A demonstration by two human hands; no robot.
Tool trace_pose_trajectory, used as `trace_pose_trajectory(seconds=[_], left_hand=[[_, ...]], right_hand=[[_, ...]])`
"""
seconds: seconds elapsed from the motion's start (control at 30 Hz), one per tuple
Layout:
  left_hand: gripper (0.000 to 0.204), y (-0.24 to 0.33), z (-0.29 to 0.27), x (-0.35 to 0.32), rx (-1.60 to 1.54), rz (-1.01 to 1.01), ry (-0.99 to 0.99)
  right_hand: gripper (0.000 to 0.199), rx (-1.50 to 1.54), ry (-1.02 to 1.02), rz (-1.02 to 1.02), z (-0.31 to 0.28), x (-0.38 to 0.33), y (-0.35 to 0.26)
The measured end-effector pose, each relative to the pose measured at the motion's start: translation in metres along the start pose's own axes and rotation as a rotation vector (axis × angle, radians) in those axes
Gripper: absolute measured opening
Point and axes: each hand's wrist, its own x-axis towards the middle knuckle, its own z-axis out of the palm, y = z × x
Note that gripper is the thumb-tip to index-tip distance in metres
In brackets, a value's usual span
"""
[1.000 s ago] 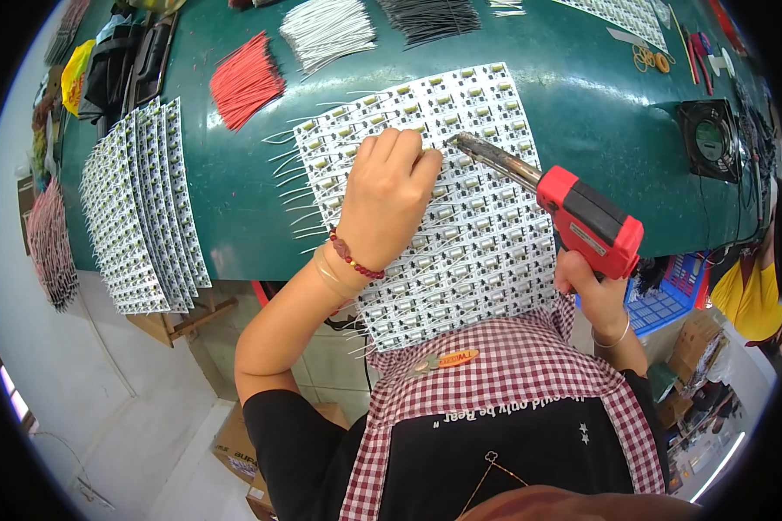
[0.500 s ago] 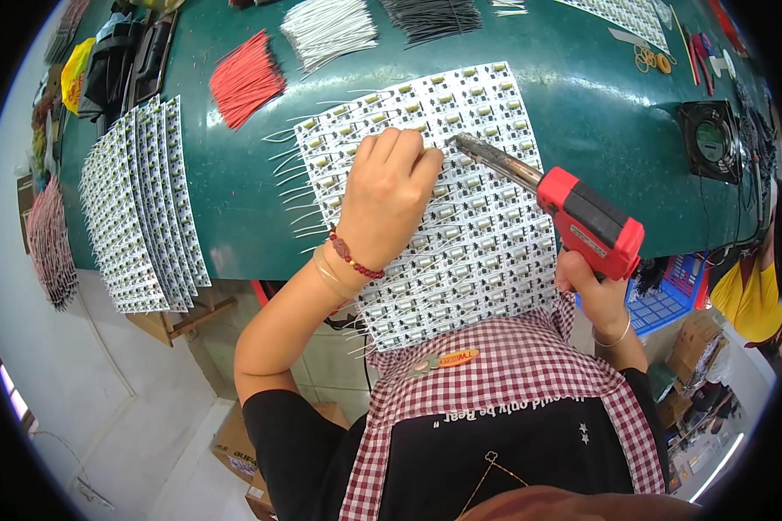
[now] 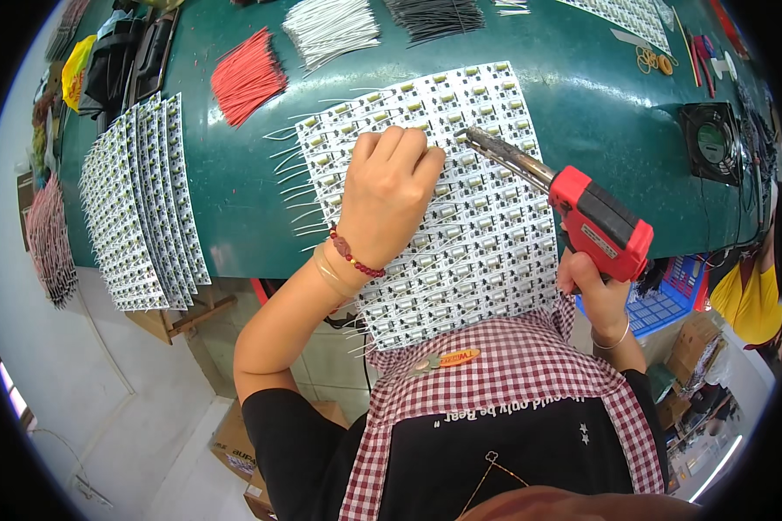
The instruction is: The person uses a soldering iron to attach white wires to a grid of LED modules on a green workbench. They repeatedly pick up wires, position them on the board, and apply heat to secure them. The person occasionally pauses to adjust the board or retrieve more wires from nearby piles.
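Note:
My left hand (image 3: pixel 389 193) lies palm down on a large white panel of small circuit boards (image 3: pixel 460 234), fingers curled at its upper middle, pinching something too small to make out. My right hand (image 3: pixel 593 291) grips the handle of a red soldering gun (image 3: pixel 595 221). Its metal tip (image 3: pixel 473 139) rests on the panel just right of my left fingertips. White wire leads (image 3: pixel 291 187) stick out from the panel's left edge. The panel hangs over the near edge of the green table (image 3: pixel 226 208) onto my checked apron.
A fanned stack of similar panels (image 3: pixel 139 204) lies at the left. Bundles of red wires (image 3: pixel 248 76), white wires (image 3: pixel 330 28) and black wires (image 3: pixel 434 16) lie at the far side. A small black fan (image 3: pixel 712 143) stands at the right. A blue basket (image 3: pixel 669 300) is below the table edge.

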Motion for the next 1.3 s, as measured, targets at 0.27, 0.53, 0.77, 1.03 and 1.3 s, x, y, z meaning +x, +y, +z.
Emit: trace_pose_trajectory(seconds=[0.27, 0.53, 0.77, 1.03, 1.3], left_hand=[[0.017, 0.001, -0.003, 0.002, 0.076, 0.028, 0.03], [0.02, -0.012, -0.002, 0.009, 0.007, 0.016, 0.043], [0.022, -0.013, 0.001, 0.008, 0.008, 0.006, 0.019], [0.021, -0.013, -0.001, 0.01, 0.001, 0.011, -0.011], [0.02, -0.015, -0.002, 0.012, 0.001, 0.019, -0.011]], right_hand=[[0.025, 0.015, 0.004, -0.012, 0.001, 0.002, -0.003], [0.026, 0.01, -0.03, 0.025, 0.003, 0.004, 0.0], [0.015, -0.047, 0.031, -0.053, 0.017, 0.009, -0.008], [0.01, -0.082, 0.017, -0.008, 0.016, 0.008, -0.007], [0.023, -0.021, -0.026, -0.009, 0.005, 0.003, 0.002]])
